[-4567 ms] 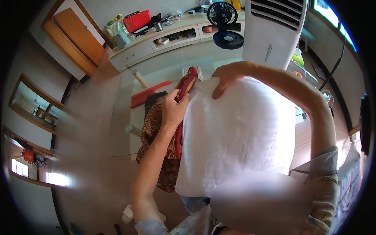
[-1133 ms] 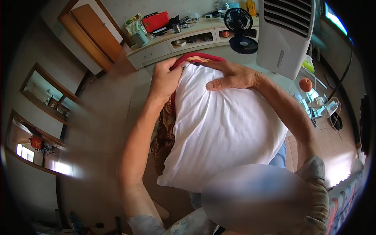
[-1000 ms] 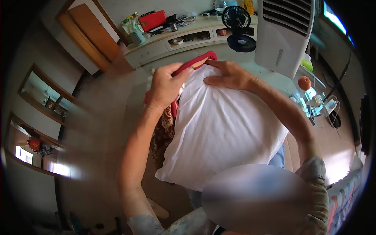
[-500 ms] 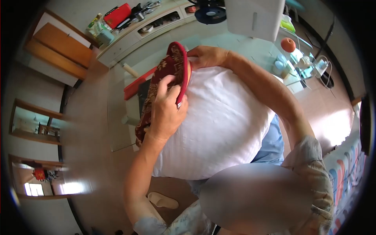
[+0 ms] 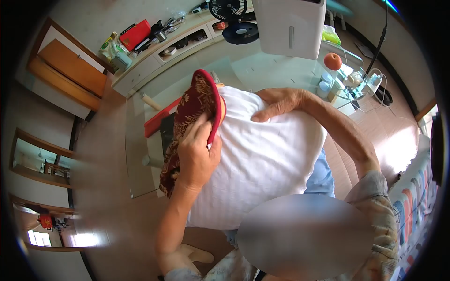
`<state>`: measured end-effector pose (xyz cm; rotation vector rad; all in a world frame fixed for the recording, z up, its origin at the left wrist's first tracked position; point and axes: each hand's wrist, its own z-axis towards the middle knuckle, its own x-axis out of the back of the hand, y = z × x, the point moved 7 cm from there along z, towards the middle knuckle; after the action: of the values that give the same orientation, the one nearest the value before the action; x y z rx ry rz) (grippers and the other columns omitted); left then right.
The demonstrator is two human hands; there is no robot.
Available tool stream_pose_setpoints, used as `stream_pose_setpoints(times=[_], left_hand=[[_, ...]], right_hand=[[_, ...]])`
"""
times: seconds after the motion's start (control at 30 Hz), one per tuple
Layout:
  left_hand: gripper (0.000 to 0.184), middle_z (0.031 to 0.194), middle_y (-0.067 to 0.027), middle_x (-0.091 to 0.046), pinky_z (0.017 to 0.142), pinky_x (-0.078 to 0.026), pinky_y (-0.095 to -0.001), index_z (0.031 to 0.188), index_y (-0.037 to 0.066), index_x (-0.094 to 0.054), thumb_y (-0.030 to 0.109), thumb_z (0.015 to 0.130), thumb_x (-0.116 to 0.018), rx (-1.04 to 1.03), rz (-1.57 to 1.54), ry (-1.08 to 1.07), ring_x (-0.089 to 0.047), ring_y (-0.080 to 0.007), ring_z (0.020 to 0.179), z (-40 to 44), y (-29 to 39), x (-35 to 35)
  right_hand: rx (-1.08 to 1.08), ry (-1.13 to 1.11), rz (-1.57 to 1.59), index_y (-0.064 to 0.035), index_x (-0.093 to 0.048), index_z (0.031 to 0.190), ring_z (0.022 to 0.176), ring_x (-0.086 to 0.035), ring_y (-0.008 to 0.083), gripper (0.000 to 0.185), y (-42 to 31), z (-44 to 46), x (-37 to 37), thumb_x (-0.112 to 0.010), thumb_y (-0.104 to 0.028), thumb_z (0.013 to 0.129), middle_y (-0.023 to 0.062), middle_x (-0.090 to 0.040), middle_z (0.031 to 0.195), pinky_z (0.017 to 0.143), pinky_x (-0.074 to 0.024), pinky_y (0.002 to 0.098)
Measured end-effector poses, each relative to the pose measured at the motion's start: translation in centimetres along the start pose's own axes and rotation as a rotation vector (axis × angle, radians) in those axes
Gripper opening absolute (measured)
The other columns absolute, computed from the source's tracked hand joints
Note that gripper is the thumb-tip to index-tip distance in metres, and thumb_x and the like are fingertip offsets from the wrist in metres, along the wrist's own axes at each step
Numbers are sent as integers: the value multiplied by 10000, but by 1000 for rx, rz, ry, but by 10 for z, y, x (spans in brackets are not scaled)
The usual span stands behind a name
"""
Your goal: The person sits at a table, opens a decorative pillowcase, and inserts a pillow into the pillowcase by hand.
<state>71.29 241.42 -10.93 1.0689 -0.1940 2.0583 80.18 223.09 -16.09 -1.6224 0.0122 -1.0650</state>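
A plump white pillow lies across my lap. On its left side is a dark red cover with a gold leaf pattern and a bright red rim; its far part hangs out of sight. My left hand grips this cover near the rim, fingers on the patterned face and thumb toward the pillow. Over the pillow's far edge curls my right hand, its thumb pressing into the white cloth and its other fingers mostly hidden behind.
Beyond the pillow stands a glass table bearing a white box-shaped appliance, a black fan and a peach-coloured round fruit. Cables and a power strip lie at right. A slipper rests on the floor.
My right hand has moved from beside the cover's rim rightward along the pillow's far edge. The left hand keeps its hold on the cover. The view has shifted slightly.
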Motion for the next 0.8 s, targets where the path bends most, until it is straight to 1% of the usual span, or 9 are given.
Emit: stream_pose_setpoints(times=[0.17,0.3,0.4,0.43,0.53,0.57,0.63,0.67,0.8], left_hand=[[243,1195,-220,-639,890,-515,-401,1085,-54,-623,5,851,-599,2,-159,74,-638,-376,1067,31,8,-9],[218,1179,-233,-639,881,-524,-374,1078,-37,-620,-10,867,-575,-50,-313,-16,-651,-361,1050,50,15,-20],[196,1197,-253,-620,874,-524,-377,1049,-33,-616,3,857,-605,-47,-398,-67,-645,-376,1051,53,37,-24],[196,1205,-268,-609,870,-525,-391,1042,-39,-602,4,851,-613,-79,-421,-108,-640,-397,1043,48,49,-28],[287,1250,-333,-541,867,-516,-455,1067,-43,-511,-7,810,-633,-114,-336,-140,-605,-469,1014,21,74,-45],[287,1250,-333,-541,867,-516,-455,1067,-43,-511,-7,810,-633,-102,-337,-140,-605,-469,1014,13,71,-46],[342,1296,-313,-506,885,-506,-453,1105,-45,-498,-3,799,-643,-80,-248,-215,-588,-444,1068,1,65,-43],[378,1319,-288,-483,904,-495,-451,1129,-48,-482,3,794,-650,-68,-157,-210,-571,-425,1104,-5,62,-38],[360,1277,-205,-508,839,-496,-433,968,18,-564,130,704,-782,55,144,-182,-554,-358,970,-21,59,0]], right_hand=[[-27,-18,-223,43,-580,1135,982,-637,357,523,-28,9,-17,-655,-375,831,253,-629,1123,864,-497,423],[213,168,-287,0,-567,1096,978,-598,424,358,-45,12,-25,-632,-222,822,230,-629,1039,840,-496,464],[510,411,-262,-59,-590,1112,995,-624,353,349,-50,8,-22,-699,-163,797,177,-649,1040,843,-507,419],[407,327,274,-74,-606,1121,984,-634,269,377,-21,10,-19,-740,-146,776,148,-666,1049,850,-506,369],[101,499,642,-81,-637,1127,946,-634,223,395,38,28,-30,-757,-156,758,117,-683,1037,846,-508,345],[96,489,648,-81,-637,1127,946,-634,223,395,47,25,-31,-757,-156,758,117,-683,1037,846,-508,345],[173,562,-111,-65,-647,1098,897,-634,213,340,10,10,-17,-740,-170,789,111,-690,1035,816,-511,346],[114,584,-238,-39,-643,1094,865,-624,187,311,13,9,-13,-706,-190,829,134,-687,1025,791,-514,346],[9,554,167,4,-628,1115,865,-587,131,324,27,5,-6,-654,-204,869,131,-692,987,802,-499,351]])
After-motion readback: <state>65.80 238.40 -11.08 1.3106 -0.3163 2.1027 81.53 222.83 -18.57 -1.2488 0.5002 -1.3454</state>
